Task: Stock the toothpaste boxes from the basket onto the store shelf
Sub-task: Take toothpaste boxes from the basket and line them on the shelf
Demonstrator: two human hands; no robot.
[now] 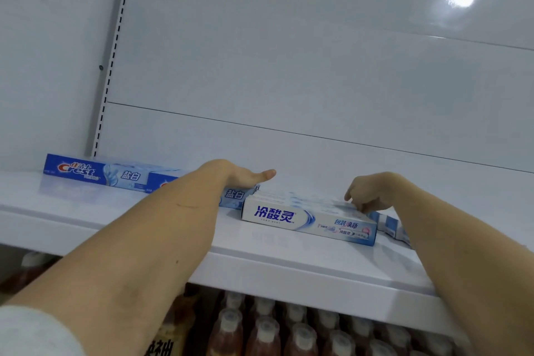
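Both forearms reach up mid-frame; left hand (239, 175) lies flat, right hand (367, 191) has fingers curled downward

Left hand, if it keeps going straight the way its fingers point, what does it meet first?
Probably nothing soon: the left hand rests on a Crest box, pointing right along bare shelf. Depth is unclear.

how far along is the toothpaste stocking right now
Done: a blue box lies at the shelf's left end. In hand: the left hand rests on a second blue box; the right hand touches the white boxes. Left: unknown, since the basket is out of view.
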